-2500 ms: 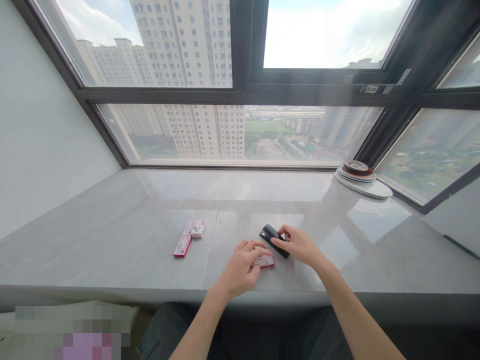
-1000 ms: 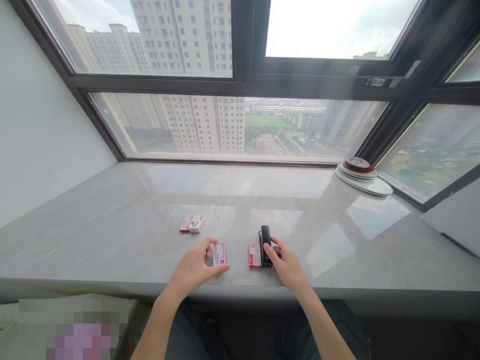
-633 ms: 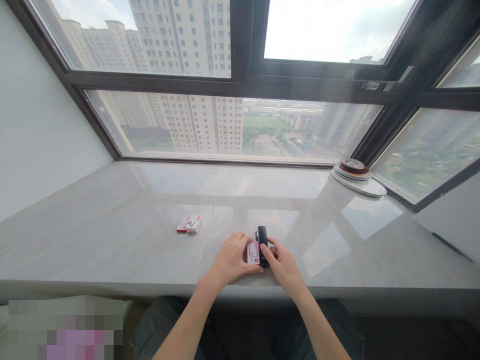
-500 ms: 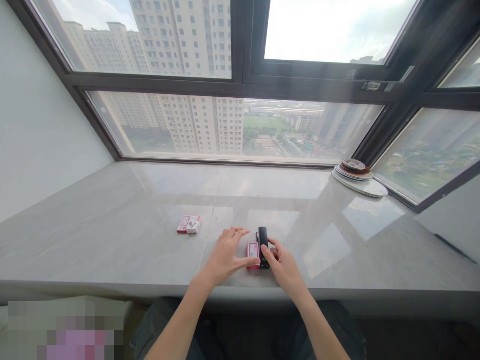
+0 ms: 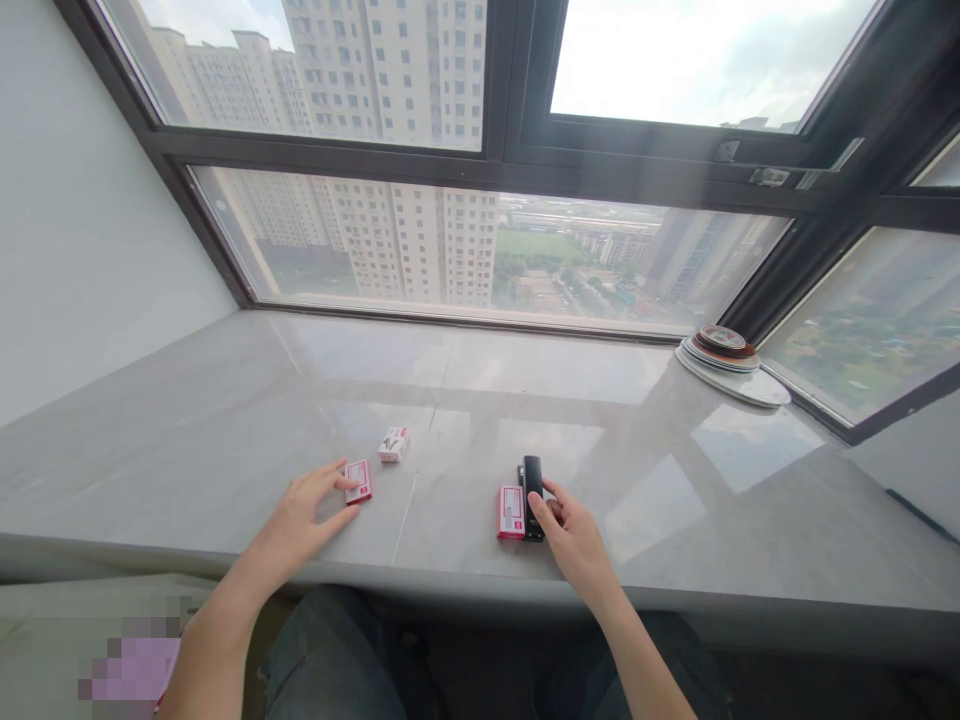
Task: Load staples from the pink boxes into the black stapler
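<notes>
The left hand (image 5: 300, 515) brackets a red-edged box (image 5: 361, 484) on the tabletop (image 5: 450, 500); whether it grips, I cannot tell. Pinching opposite edges squarely should serve best. Further right, beside another red-edged carton (image 5: 511, 512), the right hand (image 5: 570, 530) grips the black stapler (image 5: 532, 477), thumb on top; gentle pressure seems enough.

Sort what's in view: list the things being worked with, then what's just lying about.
Being worked with:
black stapler, held in the right hand
pink-edged box against the stapler, possibly atop another
second pink-edged box, gripped by the left hand

Just lying about:
stack of plates at the far right
small white box, untouched, though it may belong with the others
</notes>
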`<action>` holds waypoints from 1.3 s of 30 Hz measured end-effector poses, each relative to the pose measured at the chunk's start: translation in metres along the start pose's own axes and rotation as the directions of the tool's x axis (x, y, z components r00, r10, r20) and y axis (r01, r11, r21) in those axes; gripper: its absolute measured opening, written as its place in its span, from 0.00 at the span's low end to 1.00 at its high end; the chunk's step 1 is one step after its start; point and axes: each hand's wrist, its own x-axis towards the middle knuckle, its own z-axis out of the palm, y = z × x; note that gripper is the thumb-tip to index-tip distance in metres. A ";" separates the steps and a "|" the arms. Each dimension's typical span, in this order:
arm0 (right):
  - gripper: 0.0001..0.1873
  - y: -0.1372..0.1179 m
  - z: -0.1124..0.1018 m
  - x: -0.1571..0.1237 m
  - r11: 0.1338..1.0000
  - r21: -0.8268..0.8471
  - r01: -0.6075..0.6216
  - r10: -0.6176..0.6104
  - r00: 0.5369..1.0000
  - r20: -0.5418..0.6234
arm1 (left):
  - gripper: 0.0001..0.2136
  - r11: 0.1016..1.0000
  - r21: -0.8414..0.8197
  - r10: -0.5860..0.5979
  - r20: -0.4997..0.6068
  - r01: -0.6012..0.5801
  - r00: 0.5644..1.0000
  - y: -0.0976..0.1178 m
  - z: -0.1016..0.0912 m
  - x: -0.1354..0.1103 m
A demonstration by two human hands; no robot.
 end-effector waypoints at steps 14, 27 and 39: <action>0.34 0.001 0.000 -0.002 1.000 -0.021 0.013 -0.013 1.000 0.004 | 0.23 0.807 -0.459 0.478 0.138 -0.372 0.867 0.201 0.052 -0.004; 0.34 -0.008 -0.012 -0.005 0.999 0.050 0.000 -0.002 0.999 0.032 | 0.34 0.765 -0.572 0.488 0.214 -0.296 0.846 0.201 0.081 0.002; 0.47 -0.026 -0.024 -0.017 0.962 -0.269 0.043 0.004 0.985 0.173 | 0.20 0.981 -0.045 -0.192 -0.062 0.189 0.980 0.090 0.031 0.085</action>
